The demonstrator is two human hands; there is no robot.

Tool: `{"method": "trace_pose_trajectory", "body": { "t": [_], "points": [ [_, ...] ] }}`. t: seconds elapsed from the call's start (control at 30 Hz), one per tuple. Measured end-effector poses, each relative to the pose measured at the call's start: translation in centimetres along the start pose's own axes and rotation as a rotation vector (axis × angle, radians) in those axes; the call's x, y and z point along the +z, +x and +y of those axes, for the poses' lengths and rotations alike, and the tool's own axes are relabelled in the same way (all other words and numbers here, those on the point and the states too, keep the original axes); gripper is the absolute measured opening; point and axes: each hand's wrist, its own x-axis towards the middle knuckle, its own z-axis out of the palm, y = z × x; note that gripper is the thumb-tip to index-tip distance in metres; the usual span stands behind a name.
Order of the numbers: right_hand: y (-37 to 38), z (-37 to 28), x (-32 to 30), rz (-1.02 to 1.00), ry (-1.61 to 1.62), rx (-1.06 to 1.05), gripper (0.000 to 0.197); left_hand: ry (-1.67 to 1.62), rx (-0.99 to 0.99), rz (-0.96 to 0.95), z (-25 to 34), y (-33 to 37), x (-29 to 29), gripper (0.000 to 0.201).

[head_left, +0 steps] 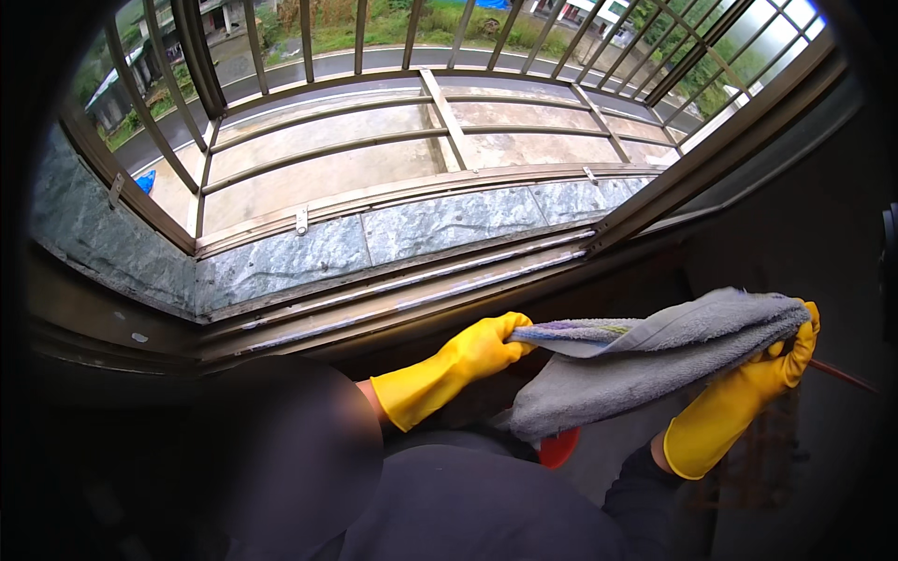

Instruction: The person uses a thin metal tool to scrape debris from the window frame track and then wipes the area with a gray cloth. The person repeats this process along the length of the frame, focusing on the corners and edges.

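A grey towel point(636, 360), folded lengthwise, is stretched between my two hands below the window. My left hand point(482, 351), in a yellow rubber glove, is closed on the towel's narrow left end. At the right, my right hand point(776, 360) wears a matching yellow glove and grips the other end, its fingers curled round the cloth. The towel's middle hangs in a loose fold, and a coloured stripe shows near the left end. Beyond my hands runs the metal window track point(421, 304), apart from the towel.
A stone-faced sill point(449, 222) lies past the track, with a metal bar cage point(360, 140) outside it. The sliding window frame point(720, 140) stands at the right. Part of a red container point(559, 449) shows beneath the towel. A thin reddish rod point(847, 376) extends beyond my right hand.
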Motion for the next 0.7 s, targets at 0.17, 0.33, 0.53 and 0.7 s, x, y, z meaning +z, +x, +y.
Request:
{"method": "trace_pose_trajectory", "body": {
  "t": [0.17, 0.33, 0.53, 0.7],
  "points": [
    [-1.5, 2.2, -0.1, 0.344, -0.092, -0.061, 0.021, -0.602, 0.272, -0.062, 0.3, -6.5, -5.4, 0.029],
    [-2.5, 5.6, -0.9, -0.173, -0.212, -0.013, 0.013, -0.392, 0.367, 0.005, 5.2, -14.0, -7.7, 0.029],
    [-3.2, 10.7, 1.4, -0.291, -0.348, -0.031, 0.011, 0.338, 0.569, 0.604, 7.2, -21.0, -8.5, 0.014],
    [-8.4, 13.2, 5.0, -0.478, -0.411, 0.08, 0.01, -0.176, 0.501, 0.675, 5.4, -26.0, -9.0, 0.04]
  ]
}}
